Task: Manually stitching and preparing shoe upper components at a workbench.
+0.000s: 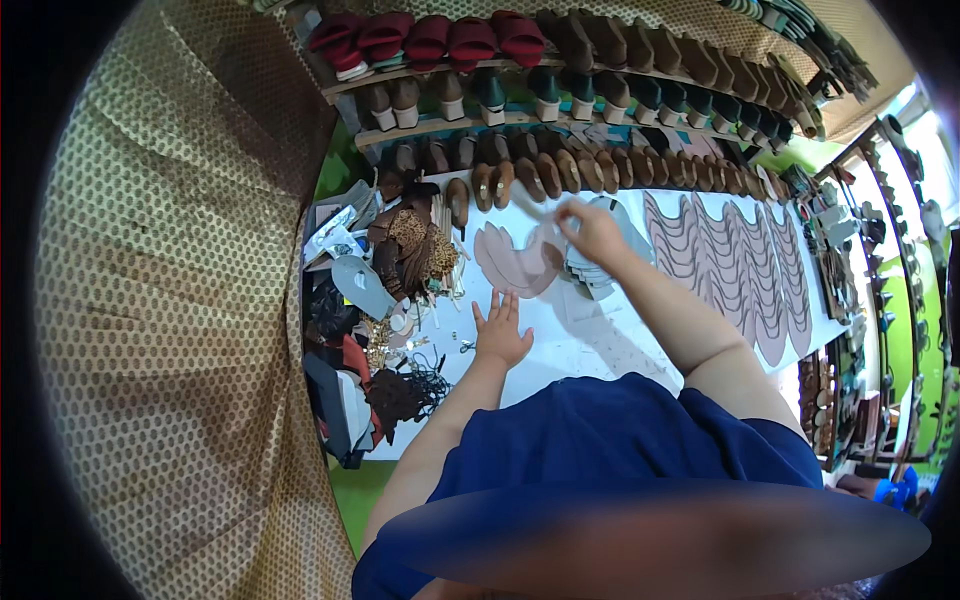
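A pinkish U-shaped shoe-upper piece (507, 272) lies flat on the white table (560, 347). The spread fingers of my left hand (505, 335) rest at its near edge, palm down. Above the piece's right side my right hand (594, 233) is raised, its fingers pinched round a pale, narrow thing (530, 204) that points up and left; blur hides its kind. Under and beside that hand is a stack of grey-white curved pieces (590, 279), partly covered by the hand and forearm.
Rows of overlapping pinkish cut pieces (730, 265) cover the table's right part. A heap of brown and leopard-print scraps (415, 245), black cords (428, 385) and bags crowds the left end. Along the far edge stand brown shoe lasts (545, 174), below shelves of shoes (470, 42). A patterned curtain (190, 300) hangs at left.
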Demonstrator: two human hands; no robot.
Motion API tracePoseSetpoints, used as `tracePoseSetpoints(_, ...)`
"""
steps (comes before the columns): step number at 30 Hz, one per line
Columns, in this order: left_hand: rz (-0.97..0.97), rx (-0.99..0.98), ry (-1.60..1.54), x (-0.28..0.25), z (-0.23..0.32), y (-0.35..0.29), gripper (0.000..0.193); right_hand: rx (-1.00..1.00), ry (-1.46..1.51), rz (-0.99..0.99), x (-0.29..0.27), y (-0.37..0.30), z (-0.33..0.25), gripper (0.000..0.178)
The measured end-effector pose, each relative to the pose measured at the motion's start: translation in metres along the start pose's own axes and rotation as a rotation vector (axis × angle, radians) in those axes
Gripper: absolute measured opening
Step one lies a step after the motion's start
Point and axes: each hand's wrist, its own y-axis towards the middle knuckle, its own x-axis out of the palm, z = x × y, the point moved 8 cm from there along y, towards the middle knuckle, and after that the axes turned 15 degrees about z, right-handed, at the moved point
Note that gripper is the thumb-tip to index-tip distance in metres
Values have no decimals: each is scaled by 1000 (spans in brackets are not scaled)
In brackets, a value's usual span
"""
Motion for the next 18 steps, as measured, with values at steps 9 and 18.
tracePoseSetpoints(9,104,-33,-18,-1,-1,2,75,-261,-96,-355,-6,-246,62,28)
tracePoseSetpoints(18,144,59,186,3,13,-5,71,-415,-137,-397,-32,-304,66,31)
